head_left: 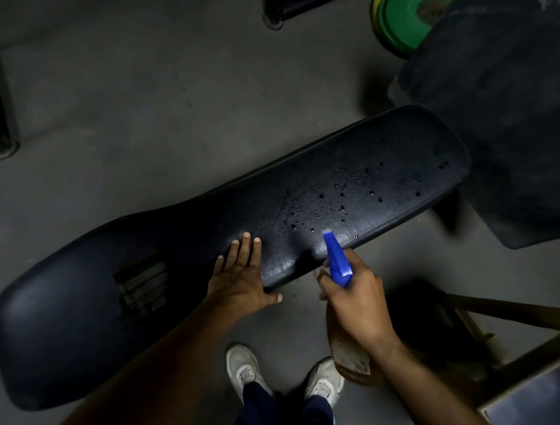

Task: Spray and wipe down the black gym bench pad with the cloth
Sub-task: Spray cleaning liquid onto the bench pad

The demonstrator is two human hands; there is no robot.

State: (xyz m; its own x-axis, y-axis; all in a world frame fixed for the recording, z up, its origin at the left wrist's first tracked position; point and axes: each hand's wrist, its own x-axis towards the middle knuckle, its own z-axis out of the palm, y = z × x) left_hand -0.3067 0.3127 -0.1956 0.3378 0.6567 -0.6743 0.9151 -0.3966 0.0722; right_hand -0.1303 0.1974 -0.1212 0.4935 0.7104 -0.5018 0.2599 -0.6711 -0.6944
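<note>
Right grip [353, 294] wraps my light spray bottle [339, 264] at five o'clock, left grip [243, 276] flat on the slick, firm pad [354, 185].

The left hand [240, 276] is lying flat on the pad [354, 185], its fingers straight and together and the thumb spreading out toward the near edge. The left forearm is reaching in from the lower left. The right hand [354, 304] is gripping the spray bottle [337, 261], with fingers curling around its neck and trigger. The right wrist is bending a little, and the forearm is coming in from the lower right.
</note>
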